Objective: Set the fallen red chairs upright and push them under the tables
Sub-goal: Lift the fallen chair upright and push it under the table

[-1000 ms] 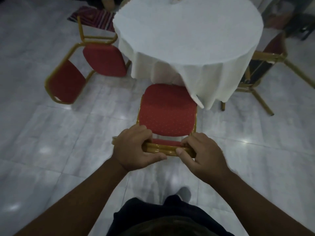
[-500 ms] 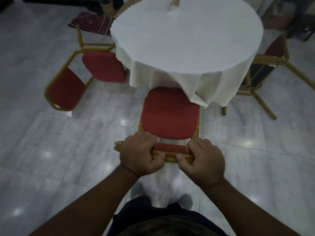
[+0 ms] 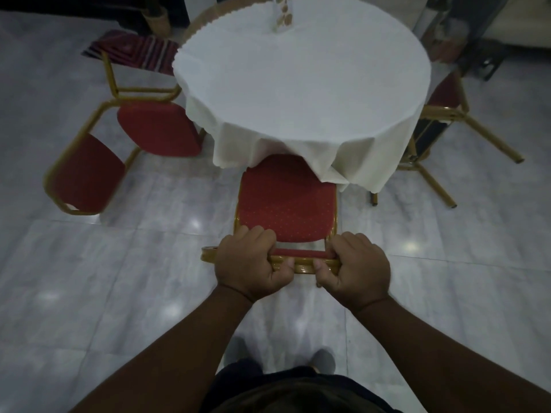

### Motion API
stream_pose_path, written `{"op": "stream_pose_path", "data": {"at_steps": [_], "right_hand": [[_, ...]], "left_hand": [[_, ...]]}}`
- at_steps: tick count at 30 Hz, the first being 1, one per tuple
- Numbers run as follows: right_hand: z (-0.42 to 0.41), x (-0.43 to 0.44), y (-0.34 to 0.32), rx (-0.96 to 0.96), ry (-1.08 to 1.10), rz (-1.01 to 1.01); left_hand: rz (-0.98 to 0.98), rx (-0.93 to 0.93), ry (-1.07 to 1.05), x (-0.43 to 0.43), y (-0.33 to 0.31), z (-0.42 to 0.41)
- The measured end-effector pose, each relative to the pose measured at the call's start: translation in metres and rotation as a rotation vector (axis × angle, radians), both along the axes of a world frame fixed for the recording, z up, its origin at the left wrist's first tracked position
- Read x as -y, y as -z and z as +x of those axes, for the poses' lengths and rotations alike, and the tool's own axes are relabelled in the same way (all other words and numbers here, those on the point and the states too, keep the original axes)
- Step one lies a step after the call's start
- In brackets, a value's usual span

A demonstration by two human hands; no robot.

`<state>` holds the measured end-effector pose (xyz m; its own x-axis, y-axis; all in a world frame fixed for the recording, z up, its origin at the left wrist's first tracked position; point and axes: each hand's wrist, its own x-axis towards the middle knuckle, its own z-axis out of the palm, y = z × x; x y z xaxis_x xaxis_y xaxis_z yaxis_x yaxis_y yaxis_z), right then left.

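While both hands grip the gold top rail of its backrest, the upright red chair (image 3: 286, 204) stands at the near edge of the round tabletop (image 3: 301, 76), the far part of its seat hidden beneath the hanging white tablecloth (image 3: 351, 162). Left hand (image 3: 249, 265): fingers curled over the rail from above, thumb pressed against its near face, closed around the left portion. Right hand (image 3: 356, 271): the same closed grasp on the right portion, thumb against the rail. A short stretch of bare rail shows between the two hands. To the left of the tabletop, a second red chair (image 3: 125, 144) lies tipped on the marble floor (image 3: 98, 287), its backrest nearest the camera and its gold legs pointing away. To the right, a third chair (image 3: 438, 126) lies overturned, legs splayed outward across the floor. At the far side of the tabletop stands a small patterned object (image 3: 281, 16), partly cut off by the frame. Two shoes are visible between the forearms.
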<state>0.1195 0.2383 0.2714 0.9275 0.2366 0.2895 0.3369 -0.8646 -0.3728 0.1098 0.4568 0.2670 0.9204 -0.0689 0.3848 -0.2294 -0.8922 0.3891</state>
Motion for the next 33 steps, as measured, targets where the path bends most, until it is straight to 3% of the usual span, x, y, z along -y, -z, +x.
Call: {"op": "stream_pose_path", "data": {"at_steps": [11,22,33], "right_hand": [[0.03,-0.008,0.003,0.034,0.057,-0.024],[0.052,-0.019,-0.011,-0.096,0.136,-0.134],[0.037,-0.023,-0.021,-0.231,0.241,-0.028]], "left_hand": [[-0.01,-0.006,0.011,-0.008,0.001,0.035],[-0.008,-0.104,0.06,-0.018,-0.006,0.067],[-0.012,-0.228,0.104,-0.023,-0.014,0.071]]}}
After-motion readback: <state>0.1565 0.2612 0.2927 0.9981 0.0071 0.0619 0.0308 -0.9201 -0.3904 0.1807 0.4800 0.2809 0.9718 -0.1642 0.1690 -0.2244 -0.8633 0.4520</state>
